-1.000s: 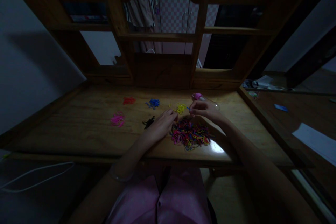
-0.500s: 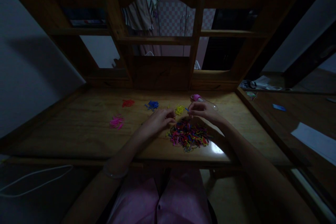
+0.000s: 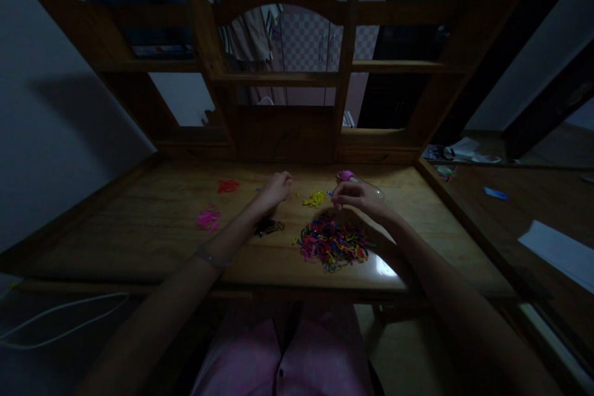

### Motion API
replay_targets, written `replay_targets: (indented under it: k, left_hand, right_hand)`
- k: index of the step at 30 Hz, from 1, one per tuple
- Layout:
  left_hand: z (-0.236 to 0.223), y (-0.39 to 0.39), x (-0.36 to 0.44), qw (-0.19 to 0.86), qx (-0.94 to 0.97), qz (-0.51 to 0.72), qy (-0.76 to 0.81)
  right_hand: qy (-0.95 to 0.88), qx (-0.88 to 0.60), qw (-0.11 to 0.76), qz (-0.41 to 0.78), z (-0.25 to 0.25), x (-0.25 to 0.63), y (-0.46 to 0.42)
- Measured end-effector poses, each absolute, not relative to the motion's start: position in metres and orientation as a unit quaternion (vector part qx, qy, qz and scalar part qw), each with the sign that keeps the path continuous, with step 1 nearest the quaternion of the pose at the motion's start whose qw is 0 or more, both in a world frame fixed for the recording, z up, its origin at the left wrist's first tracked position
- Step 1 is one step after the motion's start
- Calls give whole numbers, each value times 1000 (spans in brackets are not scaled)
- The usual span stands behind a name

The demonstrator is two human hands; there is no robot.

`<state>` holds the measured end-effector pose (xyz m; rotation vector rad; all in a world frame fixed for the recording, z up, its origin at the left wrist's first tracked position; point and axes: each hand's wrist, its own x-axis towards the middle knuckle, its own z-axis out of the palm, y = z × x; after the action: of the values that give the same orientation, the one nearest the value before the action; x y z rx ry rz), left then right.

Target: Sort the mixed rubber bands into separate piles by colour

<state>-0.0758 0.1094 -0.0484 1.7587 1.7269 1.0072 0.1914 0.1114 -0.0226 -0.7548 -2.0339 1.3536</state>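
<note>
My right hand (image 3: 355, 195) pinches a small blue rubber band (image 3: 330, 193) between thumb and fingertips, above the far side of a mixed heap of coloured rubber bands (image 3: 333, 242). My left hand (image 3: 276, 189) is over the spot of the blue pile, which it mostly covers. Its fingers are bent together, and whatever they may hold is hidden. A yellow pile (image 3: 315, 199) lies between my hands. Black bands (image 3: 268, 226) lie below my left wrist. Farther left are a red pile (image 3: 228, 186) and a pink pile (image 3: 208, 218).
Behind my right hand lies a clear container with a pink cap (image 3: 346, 176). A wooden shelf unit (image 3: 285, 78) rises along the desk's back edge. On the side surface at right are white paper (image 3: 559, 252) and a small blue packet (image 3: 495, 193).
My left hand has moved left and away from me, from beside the yellow pile to the blue pile, uncovering the black bands. My right hand stays nearly in place with the blue band.
</note>
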Motion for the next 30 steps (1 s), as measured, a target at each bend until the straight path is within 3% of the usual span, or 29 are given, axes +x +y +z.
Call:
replay_targets:
  k: [7, 15, 20, 24, 30]
  left_hand:
    - [-68, 112, -45, 345, 621, 353, 609]
    - [-26, 74, -30, 401, 663, 398, 491]
    - [-27, 54, -9, 440, 636, 437, 460]
    - [-33, 58, -30, 395, 631, 450, 492]
    - [-42, 76, -108, 194, 620, 425, 630]
  right_hand:
    - [-762, -281, 290, 506, -25, 191, 112]
    - [-764, -278, 294, 503, -25, 189, 112]
    - [-760, -294, 253, 522, -30, 188, 111]
    - [-762, -297, 285, 500, -25, 185, 109]
    - [-761, -307, 331, 466, -22, 188, 112]
